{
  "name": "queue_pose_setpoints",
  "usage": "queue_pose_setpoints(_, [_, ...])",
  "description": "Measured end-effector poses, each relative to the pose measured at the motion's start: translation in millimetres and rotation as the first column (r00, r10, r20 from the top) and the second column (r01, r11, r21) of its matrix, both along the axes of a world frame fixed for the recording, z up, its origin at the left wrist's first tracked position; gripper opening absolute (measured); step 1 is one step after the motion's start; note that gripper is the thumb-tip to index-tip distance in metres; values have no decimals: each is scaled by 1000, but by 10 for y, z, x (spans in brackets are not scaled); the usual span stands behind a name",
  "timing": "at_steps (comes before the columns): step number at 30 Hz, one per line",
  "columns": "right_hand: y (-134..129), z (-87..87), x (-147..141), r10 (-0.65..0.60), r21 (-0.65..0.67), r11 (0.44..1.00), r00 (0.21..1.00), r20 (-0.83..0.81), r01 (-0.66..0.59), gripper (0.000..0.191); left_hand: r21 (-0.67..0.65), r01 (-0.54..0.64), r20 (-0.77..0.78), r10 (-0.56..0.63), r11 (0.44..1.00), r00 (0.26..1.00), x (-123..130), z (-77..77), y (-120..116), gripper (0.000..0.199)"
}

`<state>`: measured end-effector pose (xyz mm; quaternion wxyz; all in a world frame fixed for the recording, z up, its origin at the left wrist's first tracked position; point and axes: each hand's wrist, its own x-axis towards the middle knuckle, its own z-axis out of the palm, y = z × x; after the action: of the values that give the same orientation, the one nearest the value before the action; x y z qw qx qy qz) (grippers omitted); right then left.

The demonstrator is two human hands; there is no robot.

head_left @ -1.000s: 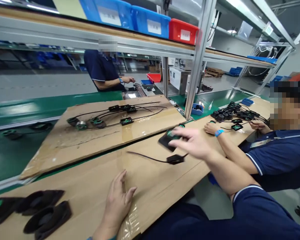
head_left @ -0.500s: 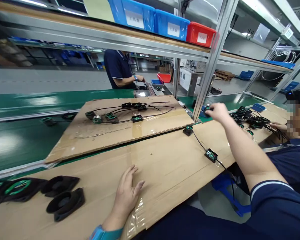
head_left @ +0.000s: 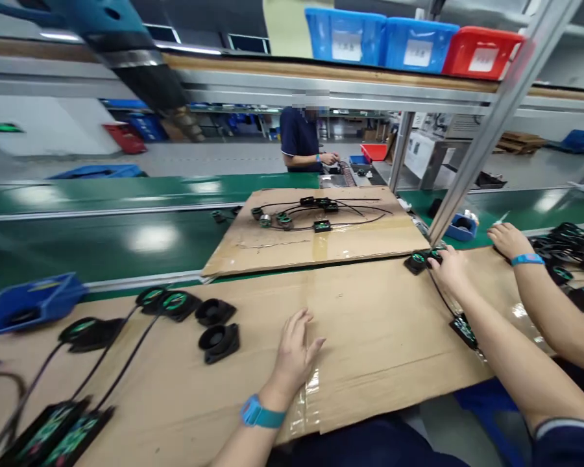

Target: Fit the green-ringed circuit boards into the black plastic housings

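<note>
My left hand [head_left: 296, 347] rests on the cardboard [head_left: 365, 324] with its fingers spread and nothing in it. Further right, my right hand [head_left: 451, 272] has its fingers closed on a small black fan part [head_left: 435, 255], mostly hidden by the fingers. Right beside that lies a fan with a green centre [head_left: 415, 262]. A black cable runs from there to an open black case with a circuit board [head_left: 463, 329], partly covered by my right forearm. Two black fan housings [head_left: 218, 342] lie to the left of my left hand.
A co-worker's hand [head_left: 511, 241] reaches in at right, near a blue tray [head_left: 462, 227] and a metal post [head_left: 496, 123]. Wired fans [head_left: 175, 301] and board cases [head_left: 73, 428] lie at left. A power driver [head_left: 141, 71] hangs overhead at upper left.
My right hand has come back from near the blue tray to the wired fan, with the small fan part in it. The view has turned left. A co-worker's arm now reaches in.
</note>
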<state>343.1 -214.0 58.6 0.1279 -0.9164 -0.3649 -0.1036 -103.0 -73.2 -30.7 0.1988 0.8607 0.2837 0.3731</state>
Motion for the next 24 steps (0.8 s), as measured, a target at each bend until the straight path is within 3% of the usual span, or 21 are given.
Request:
queue_pose_setpoints(3, [-27, -162, -371, 314, 99, 943, 949, 39, -317, 37, 101, -259, 94, 250, 960, 964, -158, 217, 59, 35])
queue_pose_setpoints(6, [47, -330, -770, 528, 90, 847, 848, -41, -524, 39, 125, -619, 146, 603, 775, 784, -484, 309, 207, 44])
queue_pose_setpoints(8, [211, -404, -977, 568, 63, 823, 818, -88, -565, 39, 90, -720, 78, 715, 689, 694, -723, 251, 314, 51])
queue_pose_setpoints(10, [480, -427, -1138, 576, 39, 817, 809, -120, -576, 38, 50, -697, -9, 698, 715, 716, -891, 132, 384, 45])
queue_pose_setpoints(12, [839, -394, -1290, 598, 25, 799, 791, -126, -600, 38, 22, -604, -41, 604, 797, 796, -918, 22, 392, 37])
queue_pose_setpoints(14, [1258, -323, -1468, 641, 16, 765, 760, -109, -643, 36, 10, -494, -45, 494, 869, 868, -776, -14, 356, 33])
queue_pose_setpoints(17, [1927, -207, -1790, 699, -5, 714, 713, -59, -700, 35, -57, -305, -63, 302, 951, 951, -364, 91, 346, 31])
queue_pose_setpoints(21, [2797, -132, -2167, 789, -34, 615, 614, 36, -788, 34, -234, -128, 4, 133, 964, 991, 65, 214, 581, 27])
queue_pose_setpoints(24, [3422, -126, -2350, 864, -72, 503, 499, 70, -861, 38, -328, -100, 87, 136, 939, 987, 83, 132, 839, 45])
